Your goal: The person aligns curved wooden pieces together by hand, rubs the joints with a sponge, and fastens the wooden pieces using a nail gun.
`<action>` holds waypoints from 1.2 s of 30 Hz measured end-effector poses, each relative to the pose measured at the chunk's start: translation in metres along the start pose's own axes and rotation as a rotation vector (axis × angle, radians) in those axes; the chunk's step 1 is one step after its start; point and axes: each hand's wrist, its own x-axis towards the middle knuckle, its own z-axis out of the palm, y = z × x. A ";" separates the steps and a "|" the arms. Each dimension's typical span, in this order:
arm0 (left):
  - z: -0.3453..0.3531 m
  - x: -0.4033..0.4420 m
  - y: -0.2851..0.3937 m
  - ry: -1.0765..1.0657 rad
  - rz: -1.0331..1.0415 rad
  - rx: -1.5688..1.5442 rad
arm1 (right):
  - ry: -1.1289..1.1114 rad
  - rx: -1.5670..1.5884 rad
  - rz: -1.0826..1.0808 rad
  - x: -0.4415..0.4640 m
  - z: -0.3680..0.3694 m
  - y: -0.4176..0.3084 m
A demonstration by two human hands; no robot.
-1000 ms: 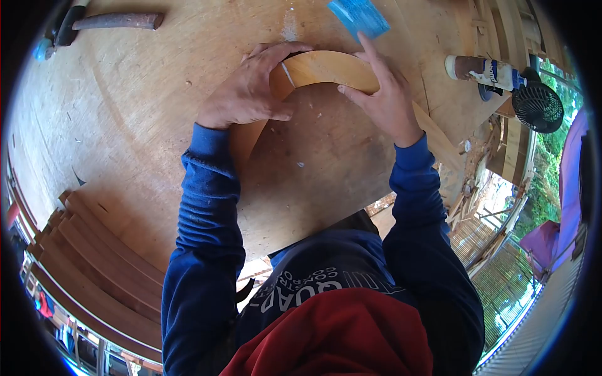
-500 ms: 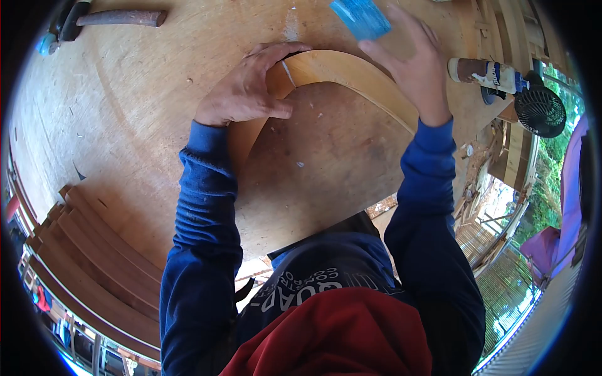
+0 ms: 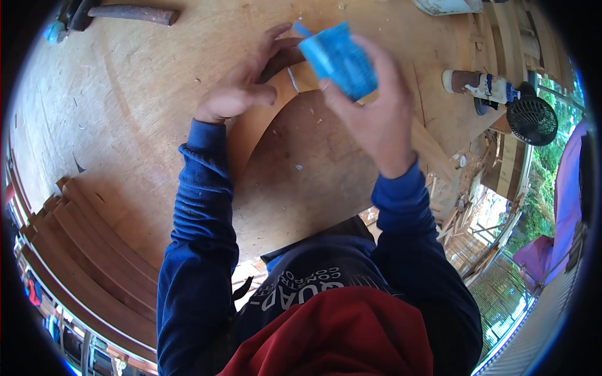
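Note:
A curved wooden piece (image 3: 254,128) arches over the tabletop, with a pale line across it near its top. My left hand (image 3: 241,88) is at the left part of the arch, thumb and fingers apart; its grip on the wood is loose or partly hidden. In my right hand (image 3: 379,103) a blue packet or pad (image 3: 340,61) is pinched between thumb and fingers, just above the top of the arch. The blue thing and the hand cover part of the curved piece there.
A hammer (image 3: 133,14) lies at the upper left of the wooden table (image 3: 150,119). Several curved wooden strips (image 3: 94,250) are stacked at lower left. At right are a glue bottle (image 3: 480,86) and a small black fan (image 3: 532,120). A pale container (image 3: 446,6) stands at the top.
My right hand has left the curved wood, taken hold of the blue thing and brought it left and down over the arch. My left hand's fingers have spread and lifted a little.

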 end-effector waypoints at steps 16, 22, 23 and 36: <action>-0.008 0.007 0.005 0.492 0.199 -0.163 | -0.265 -0.072 0.037 0.010 -0.029 -0.042; -0.032 0.005 -0.018 0.883 0.319 -0.456 | -0.391 -0.236 -0.013 0.094 0.035 0.006; -0.036 0.008 -0.028 0.919 0.327 -0.562 | -0.416 -0.320 -0.057 0.101 0.040 -0.004; -0.114 -0.042 0.034 0.597 -0.016 -0.443 | -0.658 0.011 -0.535 0.401 0.295 -0.253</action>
